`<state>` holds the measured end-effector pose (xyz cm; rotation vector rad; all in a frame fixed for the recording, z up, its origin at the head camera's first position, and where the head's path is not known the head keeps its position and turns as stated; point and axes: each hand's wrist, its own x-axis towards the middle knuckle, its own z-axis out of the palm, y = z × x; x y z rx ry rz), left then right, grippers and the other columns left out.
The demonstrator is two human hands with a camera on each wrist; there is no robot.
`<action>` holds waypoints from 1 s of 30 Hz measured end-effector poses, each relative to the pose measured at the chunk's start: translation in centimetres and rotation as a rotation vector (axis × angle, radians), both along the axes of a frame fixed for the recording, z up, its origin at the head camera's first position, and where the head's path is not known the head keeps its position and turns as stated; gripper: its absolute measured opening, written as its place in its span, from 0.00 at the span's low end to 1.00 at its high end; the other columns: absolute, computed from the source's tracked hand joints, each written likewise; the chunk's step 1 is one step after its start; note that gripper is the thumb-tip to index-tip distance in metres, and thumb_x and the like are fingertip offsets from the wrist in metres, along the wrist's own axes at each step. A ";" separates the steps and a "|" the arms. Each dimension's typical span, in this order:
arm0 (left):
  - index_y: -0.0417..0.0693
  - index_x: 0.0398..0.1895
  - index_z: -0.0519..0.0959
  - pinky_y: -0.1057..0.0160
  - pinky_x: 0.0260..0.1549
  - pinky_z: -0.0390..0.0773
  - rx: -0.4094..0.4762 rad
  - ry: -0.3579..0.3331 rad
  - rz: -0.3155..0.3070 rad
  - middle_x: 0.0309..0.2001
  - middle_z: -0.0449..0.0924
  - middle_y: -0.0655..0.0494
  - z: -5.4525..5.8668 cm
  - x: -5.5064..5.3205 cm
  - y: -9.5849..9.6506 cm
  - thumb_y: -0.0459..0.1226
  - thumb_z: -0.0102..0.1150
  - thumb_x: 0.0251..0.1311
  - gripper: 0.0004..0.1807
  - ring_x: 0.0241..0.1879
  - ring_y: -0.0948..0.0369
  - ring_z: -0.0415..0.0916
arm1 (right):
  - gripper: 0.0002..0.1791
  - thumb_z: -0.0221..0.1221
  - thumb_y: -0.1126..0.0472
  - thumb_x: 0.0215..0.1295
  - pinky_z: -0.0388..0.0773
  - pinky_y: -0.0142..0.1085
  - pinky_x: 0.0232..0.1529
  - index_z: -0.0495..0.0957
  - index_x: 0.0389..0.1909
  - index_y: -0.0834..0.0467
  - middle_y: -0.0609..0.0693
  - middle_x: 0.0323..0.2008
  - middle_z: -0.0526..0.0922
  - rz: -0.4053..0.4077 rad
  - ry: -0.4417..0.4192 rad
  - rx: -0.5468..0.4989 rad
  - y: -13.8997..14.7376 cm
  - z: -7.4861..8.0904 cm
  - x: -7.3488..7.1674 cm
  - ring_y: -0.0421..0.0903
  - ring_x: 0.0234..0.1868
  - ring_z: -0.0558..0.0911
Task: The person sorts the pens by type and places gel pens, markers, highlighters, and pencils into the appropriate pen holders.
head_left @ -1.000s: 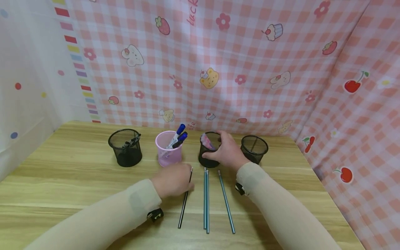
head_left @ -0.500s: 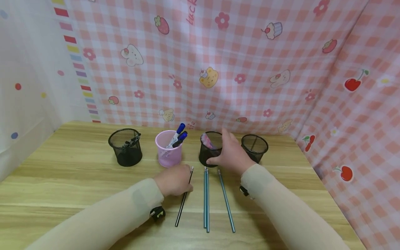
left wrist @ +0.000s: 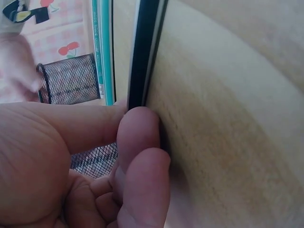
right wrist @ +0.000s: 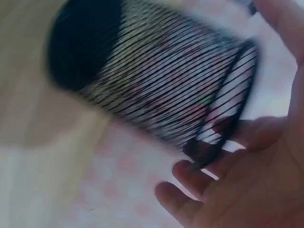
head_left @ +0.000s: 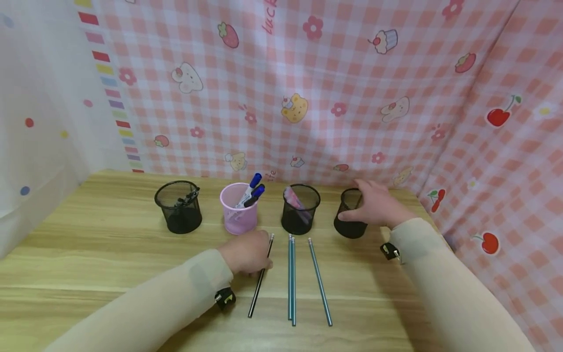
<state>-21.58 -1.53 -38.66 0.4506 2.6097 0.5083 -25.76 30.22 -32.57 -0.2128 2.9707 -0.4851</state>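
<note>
My left hand pinches a black pencil near its upper end, and the pencil lies slanted over the wooden table. In the left wrist view its dark shaft rises from the fingertips. At the right, my right hand reaches around the rightmost black mesh pen cup, thumb in front and fingers past its rim. The right wrist view is blurred; there the spread fingers lie at the rim of the mesh cup, which has nothing visible inside.
Several teal pencils lie between the hands. Behind stand a black mesh cup with a pink item, a pink cup with two blue-capped markers, and a black cup holding small black things. A checked cloth hangs behind.
My right hand has left the cup with the pink item and moved right to the rightmost cup. The black pencil has swung slightly under my left hand, its lower end to the left.
</note>
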 end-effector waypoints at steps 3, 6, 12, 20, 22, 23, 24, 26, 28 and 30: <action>0.44 0.36 0.76 0.63 0.18 0.76 0.013 -0.008 0.006 0.19 0.83 0.52 0.0 0.0 0.0 0.41 0.70 0.67 0.13 0.17 0.58 0.78 | 0.62 0.73 0.39 0.60 0.63 0.69 0.73 0.49 0.84 0.61 0.71 0.81 0.54 0.008 -0.047 -0.056 1.7 -1.1 -0.3 0.74 0.79 0.56; 0.44 0.35 0.76 0.63 0.18 0.76 0.018 -0.010 0.008 0.19 0.83 0.52 -0.1 0.0 0.0 0.41 0.70 0.67 0.13 0.17 0.58 0.79 | 0.60 0.75 0.44 0.61 0.67 0.67 0.71 0.49 0.84 0.57 0.67 0.81 0.57 -0.001 -0.040 -0.130 2.2 -2.2 -0.5 0.71 0.77 0.63; 0.44 0.37 0.76 0.62 0.18 0.76 0.018 -0.036 0.029 0.19 0.84 0.51 -0.1 0.0 0.1 0.42 0.70 0.68 0.13 0.17 0.58 0.78 | 0.62 0.76 0.41 0.57 0.72 0.65 0.67 0.50 0.84 0.53 0.65 0.77 0.64 -0.086 -0.023 -0.208 2.6 -3.5 -0.5 0.69 0.72 0.70; 0.44 0.38 0.76 0.63 0.18 0.75 0.024 -0.059 0.024 0.20 0.84 0.51 0.1 -0.1 0.0 0.41 0.69 0.68 0.12 0.16 0.58 0.77 | 0.61 0.77 0.43 0.56 0.72 0.64 0.66 0.51 0.83 0.52 0.65 0.71 0.70 -0.124 -0.002 -0.256 2.7 -4.0 -0.4 0.68 0.69 0.72; 0.44 0.36 0.76 0.63 0.18 0.74 0.027 -0.058 0.017 0.19 0.84 0.51 0.2 -0.2 0.0 0.40 0.69 0.68 0.12 0.16 0.58 0.76 | 0.60 0.77 0.44 0.56 0.72 0.64 0.66 0.51 0.83 0.52 0.65 0.71 0.70 -0.127 0.001 -0.262 2.7 -4.0 -0.4 0.68 0.69 0.72; 0.44 0.36 0.76 0.63 0.17 0.74 0.027 -0.058 0.014 0.19 0.83 0.51 0.2 -0.2 0.0 0.40 0.69 0.68 0.12 0.16 0.58 0.76 | 0.60 0.77 0.45 0.57 0.72 0.64 0.66 0.51 0.83 0.53 0.65 0.71 0.70 -0.126 0.001 -0.267 2.6 -4.1 -0.4 0.67 0.69 0.72; 0.44 0.36 0.75 0.64 0.17 0.74 0.028 -0.059 0.012 0.19 0.83 0.51 0.3 -0.2 0.0 0.40 0.69 0.68 0.12 0.15 0.58 0.76 | 0.60 0.77 0.45 0.57 0.72 0.64 0.66 0.51 0.83 0.53 0.65 0.71 0.70 -0.127 0.002 -0.270 2.6 -4.1 -0.4 0.67 0.69 0.72; 0.44 0.36 0.75 0.64 0.17 0.73 0.028 -0.054 0.008 0.18 0.83 0.51 0.3 -0.1 0.0 0.40 0.69 0.68 0.12 0.15 0.58 0.75 | 0.60 0.77 0.46 0.57 0.72 0.63 0.66 0.51 0.83 0.53 0.65 0.71 0.70 -0.126 0.003 -0.274 2.6 -4.1 -0.3 0.67 0.69 0.72; 0.44 0.36 0.75 0.64 0.17 0.73 0.028 -0.052 0.003 0.18 0.83 0.52 0.3 -0.1 0.0 0.39 0.69 0.68 0.12 0.15 0.59 0.75 | 0.59 0.77 0.46 0.57 0.71 0.63 0.67 0.51 0.82 0.54 0.65 0.71 0.70 -0.127 0.004 -0.276 2.5 -4.1 -0.3 0.67 0.69 0.72; 0.44 0.35 0.75 0.64 0.17 0.74 0.028 -0.049 -0.004 0.18 0.83 0.52 0.3 -0.1 0.0 0.39 0.69 0.68 0.12 0.15 0.59 0.75 | 0.59 0.77 0.46 0.57 0.71 0.64 0.68 0.51 0.82 0.54 0.65 0.71 0.69 -0.128 0.002 -0.274 2.5 -4.1 -0.2 0.67 0.69 0.72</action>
